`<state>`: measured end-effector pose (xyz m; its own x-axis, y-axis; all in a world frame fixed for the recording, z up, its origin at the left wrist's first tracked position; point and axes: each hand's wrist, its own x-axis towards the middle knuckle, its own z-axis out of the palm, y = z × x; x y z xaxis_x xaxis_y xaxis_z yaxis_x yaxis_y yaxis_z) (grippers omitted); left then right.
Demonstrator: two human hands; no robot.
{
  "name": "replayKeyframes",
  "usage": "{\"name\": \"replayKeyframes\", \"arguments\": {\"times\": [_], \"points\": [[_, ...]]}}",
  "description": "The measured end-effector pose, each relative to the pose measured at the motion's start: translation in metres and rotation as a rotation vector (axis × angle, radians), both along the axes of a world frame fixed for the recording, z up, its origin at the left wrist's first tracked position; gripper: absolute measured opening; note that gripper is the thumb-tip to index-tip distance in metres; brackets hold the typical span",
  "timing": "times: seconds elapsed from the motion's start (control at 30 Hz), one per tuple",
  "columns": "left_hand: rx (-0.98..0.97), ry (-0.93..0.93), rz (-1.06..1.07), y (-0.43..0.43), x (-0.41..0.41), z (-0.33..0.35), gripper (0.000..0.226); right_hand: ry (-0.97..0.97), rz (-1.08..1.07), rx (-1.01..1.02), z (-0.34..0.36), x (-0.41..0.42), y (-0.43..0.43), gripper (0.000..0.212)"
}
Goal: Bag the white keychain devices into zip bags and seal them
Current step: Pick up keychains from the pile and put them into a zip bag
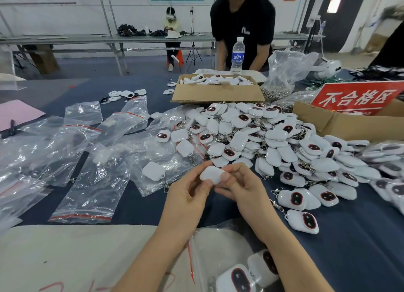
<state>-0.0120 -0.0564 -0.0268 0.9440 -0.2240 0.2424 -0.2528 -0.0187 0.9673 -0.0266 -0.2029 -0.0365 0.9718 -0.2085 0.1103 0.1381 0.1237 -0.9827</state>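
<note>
Head cam: L hand (188, 195) & R hand (244, 189), fingers curled, both pinch 1 white keychain device (211, 174) near device pile (273, 138); zip bags (87, 187) at left.

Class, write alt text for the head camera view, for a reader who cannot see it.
Both hands, the left hand and the right hand, pinch one white keychain device above a dark blue table. A big pile of such devices lies to the right, clear zip bags to the left, and a cardboard box of more devices stands behind.
</note>
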Motion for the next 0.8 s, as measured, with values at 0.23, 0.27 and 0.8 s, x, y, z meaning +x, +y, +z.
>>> {"name": "replayKeyframes", "arguments": {"times": [0.23, 0.27, 0.8], "points": [[-0.064, 0.064, 0.043, 0.0023, 0.0024, 0.0028, 0.033, -0.086, 0.023, -0.094, 0.0082, -0.0067, 0.0004, 0.014], [-0.061, 0.064, 0.04, 0.0022, 0.0021, 0.0029, 0.033, -0.09, 0.017, -0.099, 0.0083, -0.0069, 0.0006, 0.013], [-0.07, -0.053, -0.015, 0.0006, -0.0018, 0.0011, 0.048, -0.015, 0.058, -0.218, 0.0027, -0.0019, 0.0017, 0.028]]}}
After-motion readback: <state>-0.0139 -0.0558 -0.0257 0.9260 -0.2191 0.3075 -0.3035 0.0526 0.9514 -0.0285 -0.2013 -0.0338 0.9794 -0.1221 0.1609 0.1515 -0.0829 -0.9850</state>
